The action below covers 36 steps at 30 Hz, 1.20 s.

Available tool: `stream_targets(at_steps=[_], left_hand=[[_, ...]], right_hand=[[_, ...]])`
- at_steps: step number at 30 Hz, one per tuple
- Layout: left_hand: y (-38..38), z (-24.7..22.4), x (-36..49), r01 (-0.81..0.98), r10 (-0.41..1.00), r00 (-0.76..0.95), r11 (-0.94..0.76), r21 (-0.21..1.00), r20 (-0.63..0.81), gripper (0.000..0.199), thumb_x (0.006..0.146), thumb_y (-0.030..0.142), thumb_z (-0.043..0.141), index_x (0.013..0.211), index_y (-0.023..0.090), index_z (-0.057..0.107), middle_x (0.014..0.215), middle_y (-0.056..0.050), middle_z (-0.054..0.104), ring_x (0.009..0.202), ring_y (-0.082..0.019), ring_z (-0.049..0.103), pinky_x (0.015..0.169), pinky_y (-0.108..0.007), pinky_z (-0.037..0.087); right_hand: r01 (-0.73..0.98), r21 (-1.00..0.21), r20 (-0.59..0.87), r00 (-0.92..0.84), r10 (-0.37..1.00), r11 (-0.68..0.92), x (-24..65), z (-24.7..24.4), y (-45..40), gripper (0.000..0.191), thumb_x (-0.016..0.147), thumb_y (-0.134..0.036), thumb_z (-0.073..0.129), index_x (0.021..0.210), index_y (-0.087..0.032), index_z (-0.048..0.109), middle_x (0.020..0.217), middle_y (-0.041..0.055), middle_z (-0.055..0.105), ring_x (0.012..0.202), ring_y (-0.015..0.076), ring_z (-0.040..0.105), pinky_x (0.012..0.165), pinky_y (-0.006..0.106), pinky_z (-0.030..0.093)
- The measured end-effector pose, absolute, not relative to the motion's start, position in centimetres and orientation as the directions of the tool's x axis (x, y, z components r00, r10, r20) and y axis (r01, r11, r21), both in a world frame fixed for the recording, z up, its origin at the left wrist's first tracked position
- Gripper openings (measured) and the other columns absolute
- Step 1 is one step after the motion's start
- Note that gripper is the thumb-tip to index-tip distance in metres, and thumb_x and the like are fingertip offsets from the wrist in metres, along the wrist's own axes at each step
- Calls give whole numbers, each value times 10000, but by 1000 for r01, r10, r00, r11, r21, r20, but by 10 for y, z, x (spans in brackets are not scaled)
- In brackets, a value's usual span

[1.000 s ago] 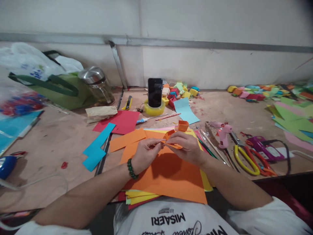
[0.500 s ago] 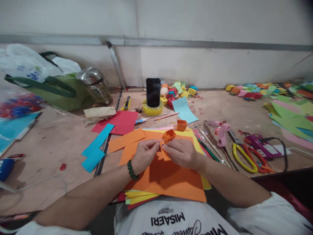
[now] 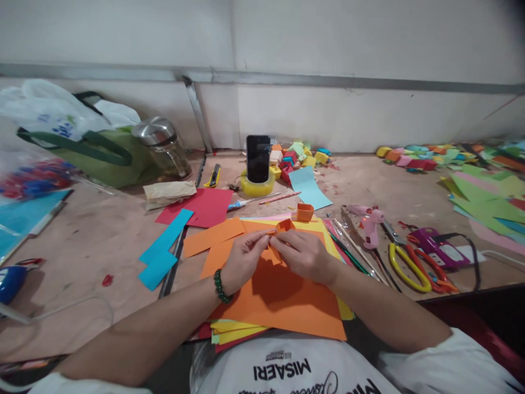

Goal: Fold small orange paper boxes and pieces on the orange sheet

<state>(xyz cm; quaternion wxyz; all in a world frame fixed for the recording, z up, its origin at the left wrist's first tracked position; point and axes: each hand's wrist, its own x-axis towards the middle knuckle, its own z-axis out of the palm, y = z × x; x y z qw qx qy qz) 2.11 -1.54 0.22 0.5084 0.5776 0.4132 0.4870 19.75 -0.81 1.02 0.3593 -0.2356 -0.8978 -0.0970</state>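
Both my hands meet over a stack of coloured paper topped by an orange sheet (image 3: 303, 306). My left hand (image 3: 246, 254), with a green bead bracelet (image 3: 220, 287) at the wrist, pinches one end of a small orange paper strip (image 3: 274, 255). Fingers of my right hand (image 3: 301, 253) are closed on the same strip, partly hiding it. Just beyond my fingertips sits an open orange paper box (image 3: 285, 225). A second orange paper box (image 3: 304, 212) stands farther back at the stack's edge.
A phone (image 3: 258, 158) stands in a yellow tape roll (image 3: 257, 183). Scissors (image 3: 410, 265), a pink glue gun (image 3: 372, 227) and pencils lie right. Left are blue strips (image 3: 158, 268), a red sheet (image 3: 209, 207), a cutter (image 3: 213, 175) and a glass jar (image 3: 162, 145). Folded paper pieces (image 3: 309, 158) lie behind.
My fingers have drawn closer together, and the right fingers now cover more of the orange strip and the near box. The view has shifted slightly.
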Motion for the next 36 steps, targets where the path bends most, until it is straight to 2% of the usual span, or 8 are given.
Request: stream_targets(at_steps=[3,8,12,16,22,27,31,36], left_hand=[[-14,-1,20,82,958,160,-253,964,238,271,851,381,582,906,173,746,898,-73,757,799,-184,681,774,-293,546],[-16,-1,21,189,902,187,-422,887,389,210,874,258,528,880,175,721,846,-65,742,739,-159,667,695,-253,527],[-18,3,23,235,900,214,-424,875,379,209,865,226,513,816,174,709,739,-46,713,660,-144,632,637,-239,506],[-16,4,22,216,907,211,-407,887,365,198,846,216,521,831,175,714,776,-53,723,690,-150,644,664,-245,520],[-13,-3,19,224,913,216,-391,893,346,214,853,270,548,806,180,737,757,-51,739,683,-160,665,650,-250,531],[-12,-5,20,173,951,194,-274,946,240,231,820,355,612,834,173,752,848,-62,771,759,-196,701,708,-283,564],[-13,-2,19,170,948,216,-273,947,235,250,836,353,592,818,162,753,813,-61,768,735,-190,691,680,-278,555],[-15,1,17,329,887,286,-446,832,363,227,845,288,570,762,177,750,681,-48,724,620,-151,629,597,-248,490]], right_hand=[[472,-154,718,-550,427,868,196,11,-6,277,882,-77,438,1085,-173,599,892,94,689,771,170,652,649,286,549],[473,-378,708,-406,578,796,194,11,0,59,916,-196,554,950,-180,600,797,54,672,665,130,632,604,239,539],[468,-342,732,-411,544,815,194,8,3,82,932,-180,534,892,-190,605,771,41,661,695,126,637,609,220,528],[493,-275,741,-439,509,825,194,8,2,95,939,-158,512,901,-172,598,770,54,661,697,131,632,615,223,516],[486,-320,710,-445,545,813,193,3,3,96,947,-217,523,880,-176,578,748,42,648,663,125,615,589,216,497],[530,-249,714,-465,523,811,192,0,3,161,972,-192,441,846,-190,540,725,42,613,664,143,582,577,237,469],[465,-326,711,-453,537,823,193,2,5,180,981,-209,421,821,-199,504,707,24,579,651,139,549,577,239,453],[396,-454,634,-486,602,798,195,6,5,177,953,-290,514,824,-175,548,730,28,571,648,126,525,575,236,435]])
